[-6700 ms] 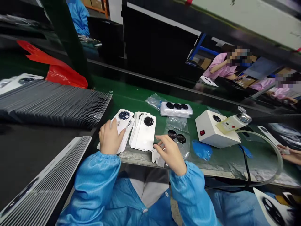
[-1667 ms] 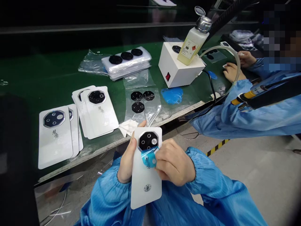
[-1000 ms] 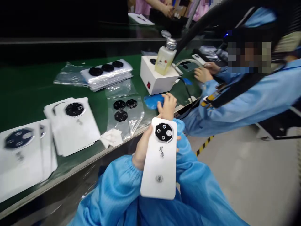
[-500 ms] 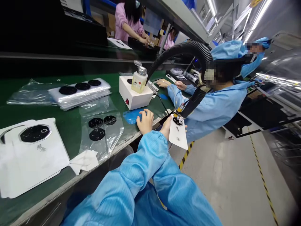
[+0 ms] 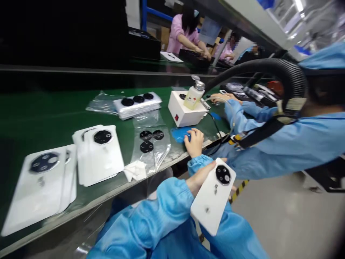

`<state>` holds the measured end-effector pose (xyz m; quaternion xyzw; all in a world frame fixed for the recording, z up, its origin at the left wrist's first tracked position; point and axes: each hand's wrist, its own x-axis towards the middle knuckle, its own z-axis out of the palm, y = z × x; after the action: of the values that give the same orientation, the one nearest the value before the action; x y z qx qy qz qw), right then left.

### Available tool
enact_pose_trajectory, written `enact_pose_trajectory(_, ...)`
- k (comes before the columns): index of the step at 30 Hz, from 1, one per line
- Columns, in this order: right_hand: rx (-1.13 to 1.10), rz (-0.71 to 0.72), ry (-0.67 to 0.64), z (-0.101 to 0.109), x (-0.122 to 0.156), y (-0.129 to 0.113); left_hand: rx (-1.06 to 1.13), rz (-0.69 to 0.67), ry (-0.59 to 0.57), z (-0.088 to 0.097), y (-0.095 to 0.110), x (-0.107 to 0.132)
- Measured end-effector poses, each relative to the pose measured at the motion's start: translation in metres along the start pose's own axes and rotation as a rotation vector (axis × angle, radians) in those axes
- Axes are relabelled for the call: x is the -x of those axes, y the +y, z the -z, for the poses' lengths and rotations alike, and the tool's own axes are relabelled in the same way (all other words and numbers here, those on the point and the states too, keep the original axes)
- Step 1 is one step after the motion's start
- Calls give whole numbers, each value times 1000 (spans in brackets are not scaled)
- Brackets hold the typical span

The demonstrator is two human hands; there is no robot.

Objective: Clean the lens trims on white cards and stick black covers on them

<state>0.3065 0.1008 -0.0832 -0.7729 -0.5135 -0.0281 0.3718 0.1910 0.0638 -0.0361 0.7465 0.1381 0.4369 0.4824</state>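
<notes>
My left hand (image 5: 201,178) is closed around a white phone back cover (image 5: 212,201) with a black round camera panel at its top. The cover is tilted over my lap, and some fingertips show past its right edge. My right hand (image 5: 195,142) reaches across to the bench, behind the left. Its bent fingers are apart and touch a blue sheet (image 5: 178,134); anything beneath them is hidden. On the left of the bench lie stacks of white back covers (image 5: 93,158). Several loose black camera panels (image 5: 147,146) rest on a clear plastic bag.
A white box (image 5: 185,111) carries a pump bottle (image 5: 194,95) with yellowish liquid. A black corrugated hose (image 5: 269,66) arches over the right side. Close by on the right sits a co-worker in blue (image 5: 304,140). A crumpled white tissue (image 5: 135,171) lies near the bench edge (image 5: 113,194).
The phone back cover has come away from the hose's end and down toward me, showing more of its back. My right hand stays at the blue sheet. The view has swung left.
</notes>
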Motion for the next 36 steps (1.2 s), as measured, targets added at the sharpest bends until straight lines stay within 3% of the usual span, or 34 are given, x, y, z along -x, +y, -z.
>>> enact_pose_trajectory(4, 47, 52, 13, -5, -3, -3, 584, 506, -21, 44, 21, 72)
enact_pose_trajectory(8, 41, 215, -74, 0, 3, -30, 944, 714, 248, 97, 33, 110)
enact_pose_trajectory(11, -18, 448, -308, -8, 10, -69, 1075, 683, 431, 119, 48, 112)
enact_pose_trajectory(15, -73, 564, -480, -29, 12, -102, 1224, 544, 475, 121, 76, 104)
enact_pose_trajectory(21, -161, 476, -519, -44, 7, -90, 1317, 513, 467, 118, 100, 108)
enact_pose_trajectory(36, -177, 429, -528, -45, 10, -88, 1333, 483, 423, 119, 100, 110)
